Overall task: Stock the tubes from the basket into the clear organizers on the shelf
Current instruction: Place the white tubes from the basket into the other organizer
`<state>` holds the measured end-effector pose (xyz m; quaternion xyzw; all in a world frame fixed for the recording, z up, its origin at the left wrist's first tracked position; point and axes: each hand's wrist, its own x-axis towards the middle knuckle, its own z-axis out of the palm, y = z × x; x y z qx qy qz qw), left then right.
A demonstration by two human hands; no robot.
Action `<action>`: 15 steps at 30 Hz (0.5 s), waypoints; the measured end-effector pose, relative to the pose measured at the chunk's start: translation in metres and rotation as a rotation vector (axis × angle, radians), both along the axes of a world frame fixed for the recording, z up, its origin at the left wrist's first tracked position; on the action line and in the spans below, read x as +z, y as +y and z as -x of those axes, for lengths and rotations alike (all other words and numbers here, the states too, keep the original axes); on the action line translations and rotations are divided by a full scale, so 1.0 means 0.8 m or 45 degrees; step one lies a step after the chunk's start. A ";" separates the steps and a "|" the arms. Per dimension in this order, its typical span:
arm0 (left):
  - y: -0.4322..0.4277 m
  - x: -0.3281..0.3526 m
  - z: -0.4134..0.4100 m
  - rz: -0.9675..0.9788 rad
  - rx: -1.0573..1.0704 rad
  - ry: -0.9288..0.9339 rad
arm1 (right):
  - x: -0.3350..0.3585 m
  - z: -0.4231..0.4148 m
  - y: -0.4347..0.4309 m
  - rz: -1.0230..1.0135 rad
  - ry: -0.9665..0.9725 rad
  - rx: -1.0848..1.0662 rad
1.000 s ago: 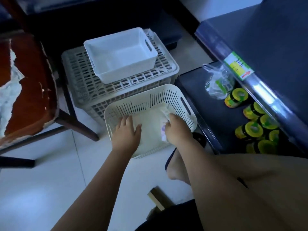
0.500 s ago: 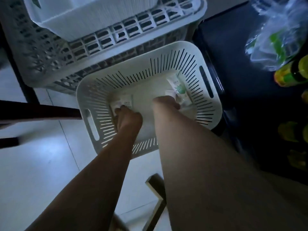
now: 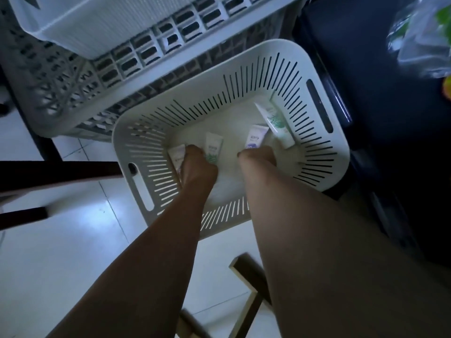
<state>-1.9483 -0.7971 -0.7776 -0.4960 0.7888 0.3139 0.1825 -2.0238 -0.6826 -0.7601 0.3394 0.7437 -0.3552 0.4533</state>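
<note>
A white slotted basket (image 3: 324,152) stands on the floor with several white tubes on its bottom. My left hand (image 3: 198,167) is down in the basket, closed around two tubes: one at its left (image 3: 176,157) and one with green print (image 3: 213,146). My right hand (image 3: 257,157) is closed on a tube with purple print (image 3: 256,139). A longer tube with green print (image 3: 274,124) lies loose by the basket's right wall, touching neither hand.
A grey lattice crate (image 3: 80,93) stands behind the basket with a white bin (image 3: 97,28) on top. A dark shelf (image 3: 380,93) lies to the right, holding a clear plastic bag (image 3: 422,37). Dark chair legs (image 3: 58,172) cross the tiled floor at left.
My view has dropped closer over the basket. Both hands went from its rim down to its bottom and closed on tubes, which have lifted slightly since half a second ago.
</note>
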 end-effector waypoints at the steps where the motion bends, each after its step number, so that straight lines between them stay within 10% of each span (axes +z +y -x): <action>1: -0.002 0.001 -0.001 -0.061 -0.026 0.015 | 0.001 -0.002 -0.006 0.011 -0.021 -0.047; 15: -0.019 0.167 -0.020 -0.610 0.428 0.993 | 0.136 -0.001 -0.033 0.337 0.502 -0.164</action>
